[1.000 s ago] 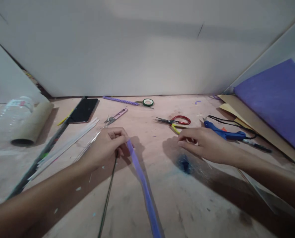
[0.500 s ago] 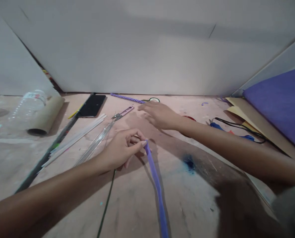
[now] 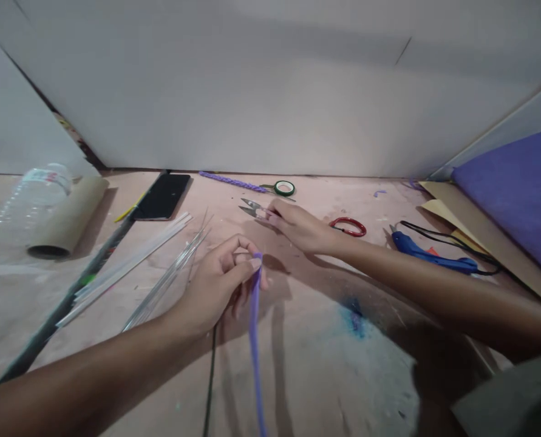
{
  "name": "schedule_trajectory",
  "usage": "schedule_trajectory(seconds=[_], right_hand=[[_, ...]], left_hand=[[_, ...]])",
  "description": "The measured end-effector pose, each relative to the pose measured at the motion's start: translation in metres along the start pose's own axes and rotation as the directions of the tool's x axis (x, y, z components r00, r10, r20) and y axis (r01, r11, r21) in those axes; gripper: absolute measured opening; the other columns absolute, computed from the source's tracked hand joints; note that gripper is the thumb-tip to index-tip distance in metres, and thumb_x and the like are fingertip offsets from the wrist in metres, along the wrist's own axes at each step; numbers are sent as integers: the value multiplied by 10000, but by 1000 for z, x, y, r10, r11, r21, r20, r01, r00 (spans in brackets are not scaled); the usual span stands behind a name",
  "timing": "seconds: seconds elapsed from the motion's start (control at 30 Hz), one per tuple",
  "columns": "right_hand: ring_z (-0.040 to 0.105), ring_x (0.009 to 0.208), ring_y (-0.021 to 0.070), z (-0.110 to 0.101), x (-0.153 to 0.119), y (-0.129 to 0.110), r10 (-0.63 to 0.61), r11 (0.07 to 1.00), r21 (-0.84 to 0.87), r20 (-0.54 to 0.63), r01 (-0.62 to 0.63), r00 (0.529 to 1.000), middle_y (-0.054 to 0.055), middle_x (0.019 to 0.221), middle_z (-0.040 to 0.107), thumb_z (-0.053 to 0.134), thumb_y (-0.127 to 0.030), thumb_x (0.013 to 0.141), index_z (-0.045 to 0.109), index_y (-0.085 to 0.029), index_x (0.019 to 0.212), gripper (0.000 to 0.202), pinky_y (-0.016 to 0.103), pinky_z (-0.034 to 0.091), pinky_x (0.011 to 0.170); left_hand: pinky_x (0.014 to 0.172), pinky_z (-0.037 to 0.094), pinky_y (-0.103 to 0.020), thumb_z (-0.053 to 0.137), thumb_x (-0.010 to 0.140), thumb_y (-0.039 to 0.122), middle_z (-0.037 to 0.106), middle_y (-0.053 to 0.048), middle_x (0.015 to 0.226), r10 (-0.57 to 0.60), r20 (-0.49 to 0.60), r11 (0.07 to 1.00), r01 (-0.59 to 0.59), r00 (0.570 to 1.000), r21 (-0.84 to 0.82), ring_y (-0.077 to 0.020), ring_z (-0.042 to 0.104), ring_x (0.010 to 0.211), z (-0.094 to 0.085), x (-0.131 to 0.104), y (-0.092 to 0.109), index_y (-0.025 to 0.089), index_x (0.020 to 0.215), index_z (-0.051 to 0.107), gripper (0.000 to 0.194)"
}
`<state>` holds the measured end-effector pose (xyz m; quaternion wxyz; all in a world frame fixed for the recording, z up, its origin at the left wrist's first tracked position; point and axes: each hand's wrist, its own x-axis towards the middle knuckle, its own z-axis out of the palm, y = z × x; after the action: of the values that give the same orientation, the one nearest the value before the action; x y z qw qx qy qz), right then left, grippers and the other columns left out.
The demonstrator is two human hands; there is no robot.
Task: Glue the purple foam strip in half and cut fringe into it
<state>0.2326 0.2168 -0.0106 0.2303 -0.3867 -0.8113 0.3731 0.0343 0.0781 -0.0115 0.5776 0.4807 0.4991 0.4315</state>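
Observation:
Between the thumb and fingers of my left hand is the top end of a purple strip, which hangs down toward the near edge of the view. A dark green thin length runs down from beneath the same hand; whether the fingers hold it I cannot tell. My right hand is closed around small thread snips, their blades pointing left and apart. Behind the snips lie a purple twisted stem and a green roll of tape.
Left of my hands lie clear thin rods, white sticks, a phone, a cardboard tube and a plastic bottle. To the right are red-handled pliers or scissors, a blue glue gun and purple sheet material. White panels stand behind.
My right hand has picked up the snips, which lay beside the clear rods. My left hand still pinches the purple strip, which now hangs straighter.

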Motion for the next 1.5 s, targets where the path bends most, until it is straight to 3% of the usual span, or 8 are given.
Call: schedule_trajectory(seconds=[0.07,0.13,0.2,0.33,0.53,0.67,0.87,1.5], right_hand=[[576,682,140,-1,-31,-4,71,979,189,0,-70,997,-23,883,610,466,-470,1232,620,-212,1057,348,269,531,632],[436,578,125,2,-58,-9,119,930,344,44,-127,992,-71,796,491,547,-630,1161,561,-250,1032,401,248,395,508],[358,542,112,7,-79,-12,157,877,448,73,-173,985,-99,739,405,704,-743,1054,509,-270,946,522,246,324,467],[218,532,113,16,-104,-16,214,788,561,132,-251,968,-115,683,307,625,-742,1132,482,-274,890,546,263,265,463],[572,801,164,14,-117,-27,33,851,513,167,-115,985,5,871,639,551,-595,1240,560,-229,895,503,327,457,758],[442,714,144,14,-122,-29,-37,906,423,105,-10,994,-44,795,472,552,-549,1243,491,-241,891,472,325,359,651],[465,682,94,22,-129,-25,-125,894,442,102,68,987,-74,813,528,641,-284,1190,607,-235,1061,142,250,382,624],[430,576,58,29,-129,-26,-184,856,502,72,124,980,-111,708,486,708,-199,1068,550,-236,1014,171,195,324,527]], left_hand=[[420,361,-156,828,983,441,686,87,656,33,-58,999,-34,998,-7,-79,485,441,2,-1,-1,239,1026,652,271],[510,408,-135,856,994,435,657,81,655,55,-100,998,-56,993,-7,-82,547,552,3,-3,-1,221,1032,728,253],[561,440,-138,853,1022,440,721,49,701,52,-114,999,-53,992,-10,-90,598,616,5,-5,-1,216,1040,784,235],[642,536,-160,889,1014,478,857,-36,821,-22,-117,999,17,993,-43,-131,736,713,8,-10,0,212,995,820,276],[396,427,-173,916,957,684,699,46,603,-235,2,942,229,972,-247,-107,523,397,15,-24,-2,270,925,692,472],[365,325,-147,912,974,595,583,73,608,-153,-72,981,143,986,-134,-80,383,423,19,-30,2,284,910,705,379],[373,303,-175,809,1046,400,555,71,591,62,-82,998,-63,995,-3,-85,354,445,20,-34,11,276,888,768,205],[438,472,-174,743,1012,330,623,36,566,75,-2,995,-75,997,65,-126,546,471,17,-39,14,258,839,772,190]])
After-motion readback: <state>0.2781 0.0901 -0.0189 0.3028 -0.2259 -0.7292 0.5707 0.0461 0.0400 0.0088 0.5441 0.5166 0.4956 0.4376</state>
